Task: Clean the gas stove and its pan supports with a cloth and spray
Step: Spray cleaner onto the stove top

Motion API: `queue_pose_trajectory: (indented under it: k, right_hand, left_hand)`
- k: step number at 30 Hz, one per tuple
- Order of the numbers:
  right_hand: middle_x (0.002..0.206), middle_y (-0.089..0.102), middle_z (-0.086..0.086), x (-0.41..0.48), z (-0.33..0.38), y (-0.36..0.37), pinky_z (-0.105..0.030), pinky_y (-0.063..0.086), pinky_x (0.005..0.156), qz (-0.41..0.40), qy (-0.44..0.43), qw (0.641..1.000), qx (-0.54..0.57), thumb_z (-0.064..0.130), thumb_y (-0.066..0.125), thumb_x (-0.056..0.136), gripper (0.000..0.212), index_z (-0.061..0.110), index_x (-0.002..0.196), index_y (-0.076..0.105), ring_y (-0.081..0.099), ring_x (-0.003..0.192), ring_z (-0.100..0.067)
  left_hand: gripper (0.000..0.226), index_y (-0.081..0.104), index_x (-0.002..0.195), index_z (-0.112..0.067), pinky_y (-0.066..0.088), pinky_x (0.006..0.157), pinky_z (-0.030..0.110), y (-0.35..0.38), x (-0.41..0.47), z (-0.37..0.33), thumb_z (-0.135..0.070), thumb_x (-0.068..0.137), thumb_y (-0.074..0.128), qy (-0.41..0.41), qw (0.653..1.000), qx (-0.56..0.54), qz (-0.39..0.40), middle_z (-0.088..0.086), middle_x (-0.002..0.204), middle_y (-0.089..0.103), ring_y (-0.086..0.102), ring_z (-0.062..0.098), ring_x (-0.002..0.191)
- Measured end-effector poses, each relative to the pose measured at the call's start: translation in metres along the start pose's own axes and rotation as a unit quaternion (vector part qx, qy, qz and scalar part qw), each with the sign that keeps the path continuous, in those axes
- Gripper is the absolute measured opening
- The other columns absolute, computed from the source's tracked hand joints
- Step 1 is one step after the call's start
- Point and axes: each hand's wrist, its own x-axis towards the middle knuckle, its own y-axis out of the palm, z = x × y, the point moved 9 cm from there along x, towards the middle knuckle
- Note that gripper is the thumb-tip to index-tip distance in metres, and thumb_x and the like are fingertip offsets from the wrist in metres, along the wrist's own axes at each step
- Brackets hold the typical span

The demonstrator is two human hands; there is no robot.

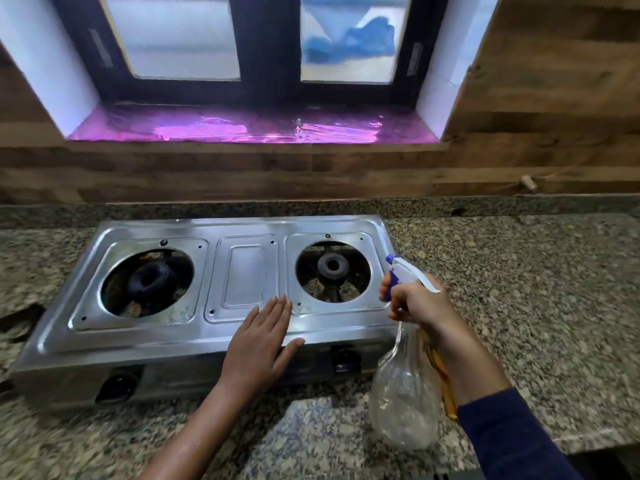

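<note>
Here, seen from the head camera, a person leans over a two-burner steel gas stove [207,289] standing on a speckled granite bench [519,271] below a window. The left hand [263,337] lies flat and spread wide on the stove's front edge, between the two burner openings, holding nothing. The right hand [415,303], just beside the stove's right end, is closed around the trigger head of a clear spray bottle [405,393], whose white and purple nozzle [393,260] points toward the right burner [333,266].

The pan supports are off the stove and out of frame; no cloth is visible either.

The likely trouble is aim. The nozzle points straight at the open burner well, so spray may pool around the burner and its gas ports rather than on the steel top. The bottle hangs tilted and looks nearly empty, so the pickup tube could draw air and sputter. The left hand lies close to the spray line and may catch the mist. Its flat palm could also slip on wet steel.

No brand, label or writing is legible on the bottle or the stove.
</note>
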Motion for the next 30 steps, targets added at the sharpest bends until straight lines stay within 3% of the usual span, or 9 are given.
queue_pose_trajectory:
  k: [2,6,10,12,16,20,22,26,30]
  right_hand:
    - [0.069,0.061,-0.007,0.001,0.004,0.018,-0.022,0.042,0.046,0.048,-0.009,0.999,-0.013,-0.01,0.044,0.057,0.032,0.013,0.07,0.063,0.056,0.068,-0.018]
    - [0.062,0.05,-0.008,-0.003,0.005,0.048,-0.02,0.034,0.044,0.106,-0.004,0.994,-0.028,-0.002,0.047,0.05,0.02,0.014,0.06,0.055,0.045,0.062,-0.022]
    - [0.07,0.054,-0.009,-0.009,0.001,0.066,-0.022,0.042,0.049,0.16,-0.016,0.985,-0.058,-0.003,0.046,0.056,0.024,0.013,0.069,0.058,0.051,0.067,-0.02]
    - [0.071,0.057,-0.009,-0.011,-0.006,0.065,-0.022,0.042,0.048,0.169,-0.012,0.983,-0.069,-0.007,0.044,0.057,0.028,0.012,0.07,0.06,0.052,0.064,-0.015]
    - [0.064,0.043,-0.016,-0.019,-0.035,0.054,-0.022,0.028,0.046,0.189,0.024,0.978,-0.084,0.004,0.045,0.043,0.023,0.005,0.066,0.051,0.038,0.048,-0.019]
    - [0.064,0.048,-0.01,-0.026,-0.058,0.023,-0.026,0.04,0.05,0.184,0.044,0.976,-0.111,0.004,0.045,0.045,0.023,0.007,0.066,0.054,0.04,0.049,-0.016]
    - [0.066,0.05,-0.009,-0.027,-0.064,0.002,-0.027,0.042,0.05,0.157,0.045,0.981,-0.103,0.002,0.044,0.049,0.022,0.008,0.066,0.056,0.04,0.047,-0.015]
    - [0.057,0.043,-0.011,-0.027,-0.077,-0.049,-0.021,0.033,0.045,0.045,0.063,0.995,-0.061,0.004,0.045,0.047,0.014,0.013,0.056,0.051,0.036,0.043,-0.016]
    - [0.062,0.052,-0.01,-0.02,-0.082,-0.111,-0.02,0.033,0.043,-0.061,0.044,0.997,-0.016,0.006,0.049,0.05,0.024,0.008,0.072,0.058,0.044,0.046,-0.017]
  left_hand:
    - [0.074,0.043,0.145,-0.01,0.021,0.115,0.037,0.0,-0.001,0.001,-0.061,0.099,0.016,-0.005,1.0,0.003,0.002,0.006,0.152,0.039,0.033,0.019,0.143]
    - [0.073,0.043,0.145,-0.01,0.02,0.115,0.037,-0.002,-0.001,-0.002,-0.06,0.099,0.017,-0.014,1.0,0.005,0.011,0.006,0.151,0.039,0.034,0.02,0.142]
    - [0.073,0.042,0.145,-0.01,0.02,0.115,0.037,-0.004,-0.003,-0.002,-0.06,0.099,0.018,-0.02,1.0,0.009,0.02,0.006,0.151,0.039,0.034,0.02,0.142]
    - [0.073,0.041,0.146,-0.01,0.02,0.115,0.038,-0.002,-0.003,0.0,-0.06,0.099,0.018,-0.022,0.999,0.007,0.024,0.006,0.152,0.039,0.033,0.02,0.143]
    - [0.074,0.039,0.147,-0.009,0.019,0.115,0.039,0.001,-0.003,0.0,-0.061,0.099,0.016,-0.026,0.999,0.005,0.027,0.007,0.154,0.035,0.031,0.022,0.144]
    - [0.08,0.03,0.151,-0.009,0.013,0.116,0.039,0.003,-0.001,-0.003,-0.064,0.097,0.007,-0.047,0.999,0.009,0.014,0.006,0.157,0.024,0.021,0.021,0.147]
    - [0.082,0.031,0.15,-0.008,0.011,0.117,0.039,0.006,0.007,-0.015,-0.064,0.096,0.004,-0.035,0.999,0.012,0.019,0.007,0.157,0.026,0.021,0.022,0.147]
    - [0.083,0.024,0.153,-0.01,0.008,0.122,0.039,0.016,0.029,-0.067,-0.064,0.094,-0.001,0.045,0.998,0.002,0.037,0.006,0.16,0.018,0.014,0.022,0.149]
    - [0.079,0.024,0.153,-0.011,0.016,0.12,0.043,0.03,0.047,-0.126,-0.063,0.097,0.004,0.128,0.99,-0.005,0.059,0.006,0.16,0.017,0.013,0.022,0.149]
